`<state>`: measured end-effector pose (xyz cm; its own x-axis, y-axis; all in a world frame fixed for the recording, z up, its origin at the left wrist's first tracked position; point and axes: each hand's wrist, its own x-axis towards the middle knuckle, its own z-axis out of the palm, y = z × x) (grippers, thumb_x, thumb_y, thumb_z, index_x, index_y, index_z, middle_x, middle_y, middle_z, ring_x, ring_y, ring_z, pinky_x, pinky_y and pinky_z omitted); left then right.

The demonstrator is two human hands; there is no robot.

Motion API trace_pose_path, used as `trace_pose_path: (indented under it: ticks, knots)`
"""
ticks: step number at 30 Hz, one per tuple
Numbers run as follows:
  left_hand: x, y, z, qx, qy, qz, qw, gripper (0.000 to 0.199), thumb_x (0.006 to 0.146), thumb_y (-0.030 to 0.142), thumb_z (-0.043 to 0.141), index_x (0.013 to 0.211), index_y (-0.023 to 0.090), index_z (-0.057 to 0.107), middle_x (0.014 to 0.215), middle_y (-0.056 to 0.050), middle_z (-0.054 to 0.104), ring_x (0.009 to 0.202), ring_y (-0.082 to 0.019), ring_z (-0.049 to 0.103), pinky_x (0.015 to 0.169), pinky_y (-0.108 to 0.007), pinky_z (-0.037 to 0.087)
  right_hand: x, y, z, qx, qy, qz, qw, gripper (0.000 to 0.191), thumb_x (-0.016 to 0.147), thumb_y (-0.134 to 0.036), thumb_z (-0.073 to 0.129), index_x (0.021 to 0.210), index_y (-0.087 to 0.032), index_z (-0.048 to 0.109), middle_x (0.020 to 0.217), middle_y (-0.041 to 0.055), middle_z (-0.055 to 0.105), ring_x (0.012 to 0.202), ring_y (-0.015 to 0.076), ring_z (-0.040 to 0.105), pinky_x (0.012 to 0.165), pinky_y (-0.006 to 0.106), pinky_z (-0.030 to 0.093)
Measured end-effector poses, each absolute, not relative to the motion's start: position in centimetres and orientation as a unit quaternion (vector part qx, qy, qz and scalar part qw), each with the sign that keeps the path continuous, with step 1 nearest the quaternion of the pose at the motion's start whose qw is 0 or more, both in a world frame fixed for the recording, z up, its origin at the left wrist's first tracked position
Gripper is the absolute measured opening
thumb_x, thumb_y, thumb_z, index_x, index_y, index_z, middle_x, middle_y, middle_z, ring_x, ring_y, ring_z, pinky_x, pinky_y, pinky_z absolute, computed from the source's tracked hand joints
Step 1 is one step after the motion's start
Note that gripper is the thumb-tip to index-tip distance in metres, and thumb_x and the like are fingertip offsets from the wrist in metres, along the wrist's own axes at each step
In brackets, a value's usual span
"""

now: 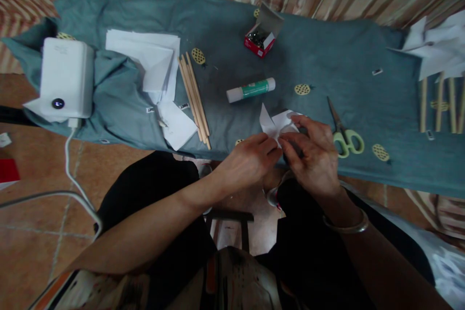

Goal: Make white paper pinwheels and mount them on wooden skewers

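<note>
Between my two hands, at the near edge of the cloth, is a white paper pinwheel [268, 123] with a pointed flap standing up. My left hand [250, 157] pinches its near left side, fingers closed. On the right side my right hand [313, 152] grips the same paper with thumb and fingertips, which partly cover it. Just right of that hand lie scissors [347, 140] with green handles, blades pointing away. A glue stick [254, 89] with a green label lies beyond the paper.
An open red box [260, 38] of small metal pieces stands farther back. Several wooden sticks [194, 99] and white paper sheets [145, 53] lie left, beside a white power bank [66, 80] with a cable. Finished pinwheels on sticks [439, 55] lie far right.
</note>
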<state>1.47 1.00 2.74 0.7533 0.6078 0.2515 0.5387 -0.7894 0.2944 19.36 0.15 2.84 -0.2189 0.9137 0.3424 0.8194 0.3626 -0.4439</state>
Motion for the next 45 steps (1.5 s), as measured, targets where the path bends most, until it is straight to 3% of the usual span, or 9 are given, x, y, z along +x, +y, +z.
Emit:
trace_pose_path:
  ticks: [9, 15, 21, 34, 45]
  knots:
    - [1.6, 1.0, 2.5, 0.93, 0.307, 0.177, 0.099, 0.017, 0.095, 0.011, 0.049, 0.1, 0.01, 0.065, 0.096, -0.008, 0.068, 0.089, -0.018, 0.062, 0.077, -0.029, 0.053, 19.5, 0.1, 2.5, -0.552, -0.785, 0.084, 0.266, 0.019, 0.094, -0.027, 0.055, 0.102, -0.028, 0.072, 0.131, 0.0079, 0.062, 0.116, 0.0318, 0.058, 0.099, 0.054, 0.049]
    - [1.5, 1.1, 2.7, 0.933, 0.302, 0.16, 0.111, 0.015, 0.094, 0.012, 0.052, 0.099, 0.009, 0.066, 0.096, -0.009, 0.068, 0.088, -0.02, 0.062, 0.077, -0.031, 0.053, 19.6, -0.2, 1.8, -0.511, -0.818, 0.022, 0.264, 0.023, 0.091, -0.017, 0.055, 0.107, -0.016, 0.071, 0.13, 0.0179, 0.062, 0.117, 0.0329, 0.058, 0.096, 0.051, 0.051]
    - [1.5, 1.1, 2.9, 0.932, 0.305, 0.164, 0.107, 0.014, 0.093, 0.013, 0.053, 0.095, 0.01, 0.067, 0.093, -0.008, 0.068, 0.086, -0.02, 0.061, 0.076, -0.03, 0.052, 19.4, -0.7, 1.5, -0.515, -0.822, 0.011, 0.244, 0.028, 0.091, -0.013, 0.049, 0.113, -0.018, 0.066, 0.137, 0.019, 0.057, 0.124, 0.0343, 0.054, 0.097, 0.053, 0.049]
    - [1.4, 1.1, 2.5, 0.925, 0.315, 0.173, 0.125, 0.015, 0.095, 0.012, 0.05, 0.098, 0.012, 0.065, 0.095, -0.007, 0.066, 0.091, -0.019, 0.06, 0.082, -0.03, 0.052, 20.3, -0.5, 2.1, -0.546, -0.772, 0.153, 0.288, 0.037, 0.092, -0.015, 0.044, 0.121, -0.023, 0.066, 0.144, 0.0111, 0.053, 0.131, 0.0304, 0.051, 0.106, 0.054, 0.044]
    - [1.5, 1.2, 2.7, 0.929, 0.312, 0.162, 0.119, 0.016, 0.095, 0.014, 0.05, 0.097, 0.011, 0.066, 0.096, -0.008, 0.067, 0.09, -0.02, 0.061, 0.079, -0.031, 0.053, 20.1, -0.6, 0.7, -0.515, -0.822, 0.044, 0.24, 0.041, 0.092, -0.013, 0.046, 0.13, -0.024, 0.058, 0.151, 0.0118, 0.045, 0.134, 0.0335, 0.045, 0.105, 0.057, 0.041]
